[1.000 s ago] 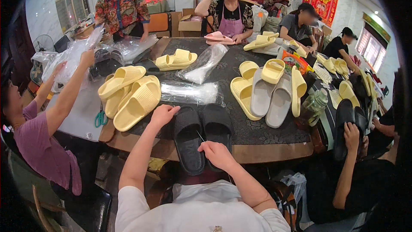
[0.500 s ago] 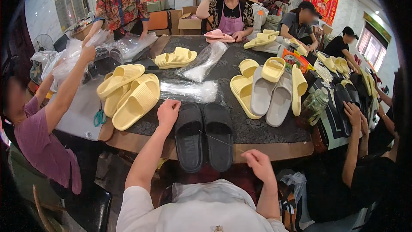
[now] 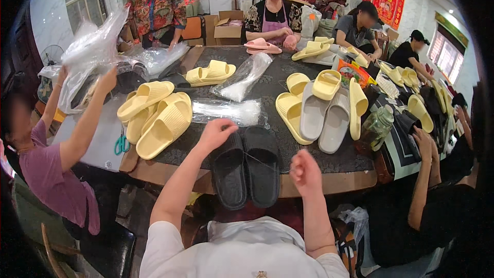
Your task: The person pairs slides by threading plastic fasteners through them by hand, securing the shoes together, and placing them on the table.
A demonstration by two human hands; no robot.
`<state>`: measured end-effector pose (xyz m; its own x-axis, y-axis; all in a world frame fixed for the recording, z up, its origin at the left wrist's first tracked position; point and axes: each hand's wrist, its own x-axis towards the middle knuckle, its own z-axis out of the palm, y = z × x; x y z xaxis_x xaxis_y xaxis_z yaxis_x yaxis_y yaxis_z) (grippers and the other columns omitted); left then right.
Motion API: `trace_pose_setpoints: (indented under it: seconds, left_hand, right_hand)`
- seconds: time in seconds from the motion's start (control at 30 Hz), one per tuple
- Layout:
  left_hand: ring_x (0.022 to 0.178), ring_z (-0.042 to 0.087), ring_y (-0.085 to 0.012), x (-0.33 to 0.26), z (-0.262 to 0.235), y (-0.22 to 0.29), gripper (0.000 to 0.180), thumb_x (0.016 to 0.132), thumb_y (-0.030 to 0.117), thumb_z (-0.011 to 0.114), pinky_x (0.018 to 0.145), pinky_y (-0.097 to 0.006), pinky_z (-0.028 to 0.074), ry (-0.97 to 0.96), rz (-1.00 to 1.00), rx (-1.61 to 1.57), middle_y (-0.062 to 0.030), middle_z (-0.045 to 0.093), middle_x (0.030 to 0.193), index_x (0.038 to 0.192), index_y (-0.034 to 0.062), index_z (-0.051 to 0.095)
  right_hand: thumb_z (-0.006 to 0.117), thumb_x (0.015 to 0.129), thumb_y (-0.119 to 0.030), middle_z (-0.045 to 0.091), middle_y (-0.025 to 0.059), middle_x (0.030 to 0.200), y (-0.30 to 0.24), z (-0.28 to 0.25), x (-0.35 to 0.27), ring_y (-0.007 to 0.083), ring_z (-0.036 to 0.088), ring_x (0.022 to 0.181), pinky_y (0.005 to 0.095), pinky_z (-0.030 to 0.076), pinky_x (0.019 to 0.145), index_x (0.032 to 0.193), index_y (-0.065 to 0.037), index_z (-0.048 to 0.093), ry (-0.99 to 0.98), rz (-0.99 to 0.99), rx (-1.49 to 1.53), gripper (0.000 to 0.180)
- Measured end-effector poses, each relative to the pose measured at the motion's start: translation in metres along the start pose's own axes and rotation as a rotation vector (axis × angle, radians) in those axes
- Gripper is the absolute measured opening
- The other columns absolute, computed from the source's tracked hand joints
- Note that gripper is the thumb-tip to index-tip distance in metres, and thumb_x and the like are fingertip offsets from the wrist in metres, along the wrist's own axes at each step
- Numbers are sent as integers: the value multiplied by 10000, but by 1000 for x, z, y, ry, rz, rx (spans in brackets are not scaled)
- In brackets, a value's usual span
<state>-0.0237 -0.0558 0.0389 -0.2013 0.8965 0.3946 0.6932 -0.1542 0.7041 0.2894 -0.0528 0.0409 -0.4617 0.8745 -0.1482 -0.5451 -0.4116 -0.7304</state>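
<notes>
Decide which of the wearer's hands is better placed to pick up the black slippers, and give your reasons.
Left. The left hand rests at the toe end of the black slippers, touching or nearly touching them. The right hand is raised beside the pair, closed and clear of them.

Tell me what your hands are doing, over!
Left hand on the black slippers, fingers curled. Right hand lifted off them, loosely closed, looks empty. Plastic bag just beyond, yellow slippers to the left.
</notes>
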Motion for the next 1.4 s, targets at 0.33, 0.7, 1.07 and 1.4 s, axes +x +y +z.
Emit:
trace_pose_setpoints:
  seconds: [0.33,0.7,1.07,1.4]
  left_hand:
    - [753,613,-181,8,47,26,209,874,214,636,725,-325,480,-289,10,-14,-109,664,813,945,21,668]
    - [770,582,-101,14,68,35,200,870,208,665,748,-285,479,-557,-7,-286,-41,670,808,911,13,666]
    - [862,580,-87,22,91,26,190,921,193,619,830,-254,464,-702,-128,-538,-4,668,903,950,12,668]
    - [807,599,-85,12,93,33,219,856,202,674,787,-253,482,-552,-101,-498,-24,693,847,938,1,701]
  right_hand:
    - [485,981,-152,497,-17,745,49,12,11,72,402,564,214,352,514,975,-55,548,-105,506,33,116]
    - [504,918,-82,485,8,638,52,9,25,116,465,558,256,405,508,819,2,555,70,261,-205,140]
    - [518,865,1,562,57,740,60,5,24,155,530,602,290,454,551,853,-6,580,75,73,-223,64]
    - [549,878,-9,595,48,866,63,-6,28,143,547,737,284,466,637,973,-21,594,38,54,-73,106]
